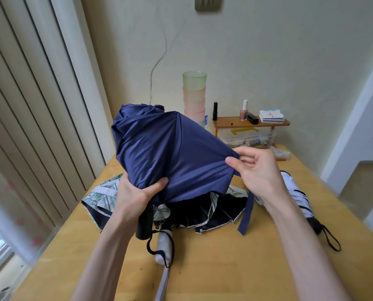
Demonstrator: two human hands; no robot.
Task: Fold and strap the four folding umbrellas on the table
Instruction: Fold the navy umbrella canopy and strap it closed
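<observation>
Holds the navy umbrella (159, 148) up above the counter (224, 268), cloth loose and unrolled, tip end pointing away toward the wall. Grips the gathered cloth low down with the left hand (135, 194), thumb laid across the front and fingers curled behind, just above the black handle (145, 224). Pinches a fold at the navy umbrella's right edge with the right hand (257, 168), thumb and forefinger closed on the cloth, the other fingers loosely bent. Shows the navy strap (246, 216) hanging free from the hem at lower right, unfastened. Shows a black cord loop (150, 246) dangling from the black handle.

Directly beneath the navy umbrella, lying on the counter: a leaf-print umbrella (103, 194), unfolded, its dark lining spread out toward the right, and a white handle (164, 246) pointing toward the person, crossed by the cord loop. To the right of the navy umbrella, partly behind the right forearm: a white umbrella (298, 200) with dark bands, rolled, lying on the counter.

Behind the navy umbrella, by the wall: a stack of cups (194, 94), green on top and pink below. Behind and to the right of the navy umbrella: a small wooden shelf (250, 123) carrying a nail polish bottle (244, 110), over a clear plastic box (246, 140).
</observation>
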